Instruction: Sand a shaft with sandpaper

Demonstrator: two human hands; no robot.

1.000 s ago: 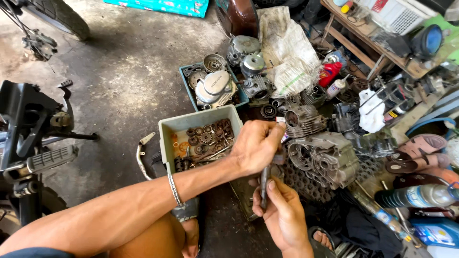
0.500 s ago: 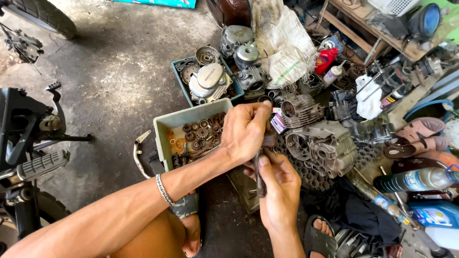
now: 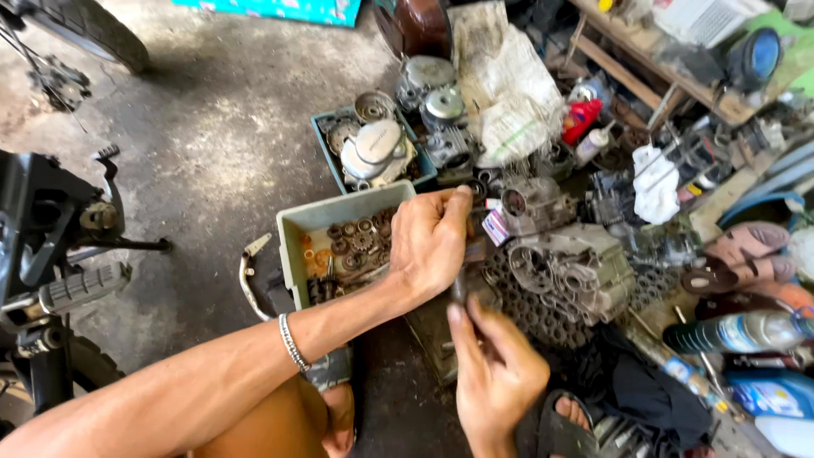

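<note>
Beside the tray (image 3: 292, 222), both hands (image 3: 432, 242) (image 3: 496, 377) apparently pinch a metal rod (image 3: 459, 288).

The scene is lit by soft, even daylight, strongest at the upper right, where a green surface (image 3: 793, 51) is washed pale. The concrete floor (image 3: 220, 144) is brightly lit at the top left, though its sheen is dull — no hard glare is seen. Only soft shadows are cast beneath the forearm and the grey bin (image 3: 339, 216). Slight motion blur is noticed on the right hand (image 3: 496, 377), and straight lines are bent near the edges — wide-angle distortion.
</note>
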